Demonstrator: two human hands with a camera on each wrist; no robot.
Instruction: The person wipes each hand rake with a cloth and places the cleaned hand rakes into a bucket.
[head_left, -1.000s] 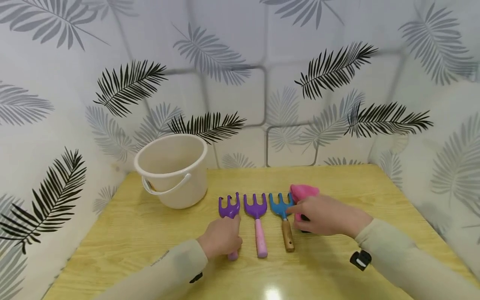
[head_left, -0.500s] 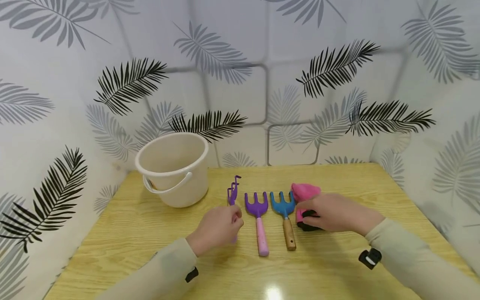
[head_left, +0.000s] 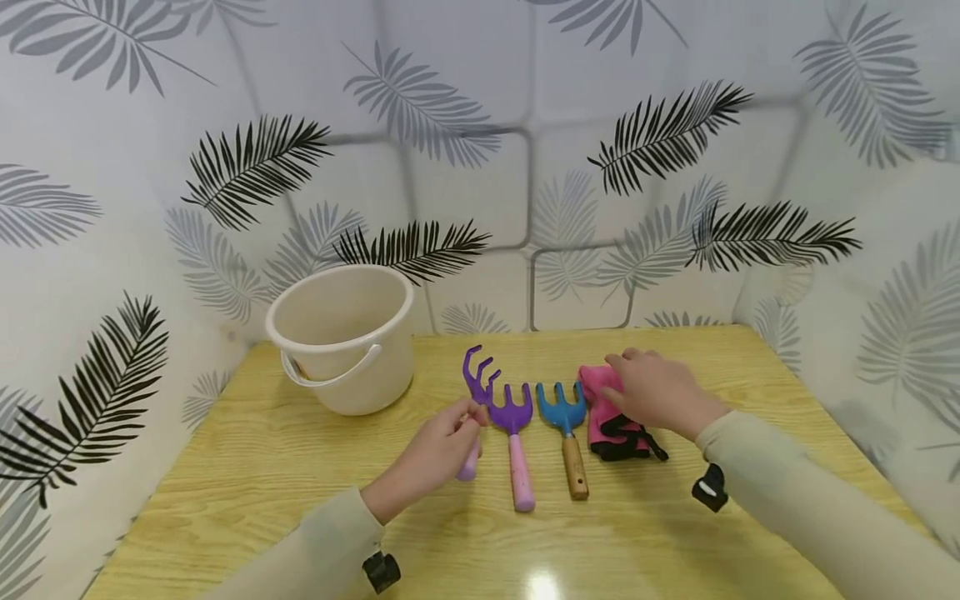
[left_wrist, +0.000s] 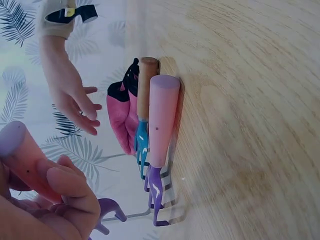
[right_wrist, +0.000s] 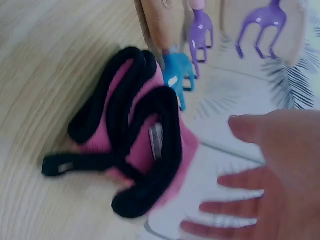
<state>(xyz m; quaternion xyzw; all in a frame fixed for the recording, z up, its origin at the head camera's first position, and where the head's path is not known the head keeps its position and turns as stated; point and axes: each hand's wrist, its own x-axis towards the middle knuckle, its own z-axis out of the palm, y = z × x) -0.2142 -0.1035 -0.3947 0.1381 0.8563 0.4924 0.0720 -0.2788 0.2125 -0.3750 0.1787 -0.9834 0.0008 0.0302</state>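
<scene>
My left hand (head_left: 431, 446) grips the pink handle of a purple hand fork (left_wrist: 31, 162), its curved tines (head_left: 476, 382) raised off the table. To its right lies a second purple hand fork (head_left: 521, 475) with a pink handle. Beside that one is a blue hand fork (head_left: 574, 468) with a wooden handle. My right hand (head_left: 660, 390) hovers over a bundle of pink gloves (head_left: 600, 417) with black cuffs. In the right wrist view that hand's fingers (right_wrist: 235, 205) are spread, apart from the gloves, whose cuff openings face the camera.
A cream bucket (head_left: 378, 379) with its handle hanging down stands at the back left of the wooden table (head_left: 262, 483). Behind the table rises a wall (head_left: 465, 83) with a leaf pattern.
My left hand has picked the leftmost purple hand fork up from the table and turned it. The right hand has let go of the gloves and risen; their black cuffs now show.
</scene>
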